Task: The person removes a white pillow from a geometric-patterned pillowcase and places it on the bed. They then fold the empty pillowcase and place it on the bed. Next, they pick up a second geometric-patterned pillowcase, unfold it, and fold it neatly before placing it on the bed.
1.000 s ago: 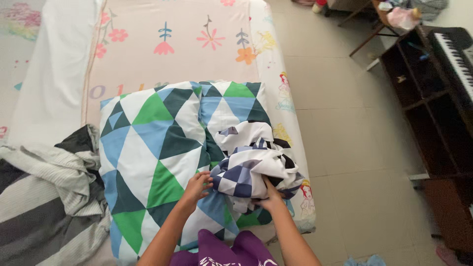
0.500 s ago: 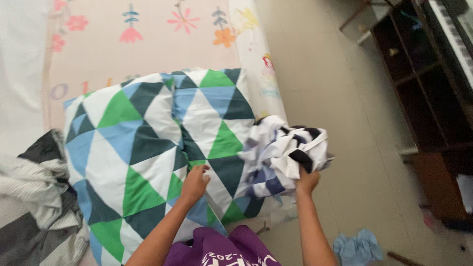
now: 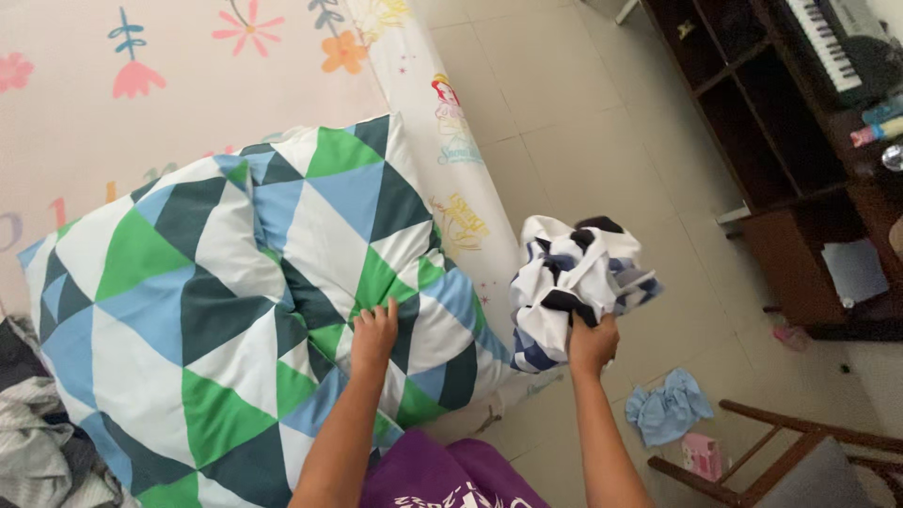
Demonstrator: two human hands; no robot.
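**Head view: 2 hands, 1 on the pillows, 1 lifting a bundled cloth**

In the head view I see my left hand [image 3: 374,331] laid flat on the nearer of 2 triangle-patterned pillows [image 3: 235,310], its fingers loosely spread and pressed into the fabric near the pillow's right edge; it grips nothing that I can make out. My right hand [image 3: 593,344] is closed in a fist around the lower part of a crumpled cloth [image 3: 576,277], white with dark blue and black patches. The cloth is bunched into a rough ball, held up in the air to the right of the bed's edge [image 3: 461,202] and above the tiled floor [image 3: 583,141]; it touches neither the pillows nor the bed. The pillows, in green, blue, dark teal and white triangles, lie side by side on a pink bedsheet [image 3: 188,85] printed with flowers, and they fill most of the left half of the frame. A heap of grey striped bedding [image 3: 38,452] lies at the lower left, just beside the pillows. On the floor near my right forearm lies a small light blue rag [image 3: 666,410], with a small pink object [image 3: 701,454] just beside it. A wooden chair [image 3: 800,461] enters from the lower right corner. A dark wooden shelf unit [image 3: 781,122] stands along the right side, with a keyboard instrument [image 3: 832,38] on top. A purple garment [image 3: 442,475] on my body shows at the bottom edge, between my 2 forearms.
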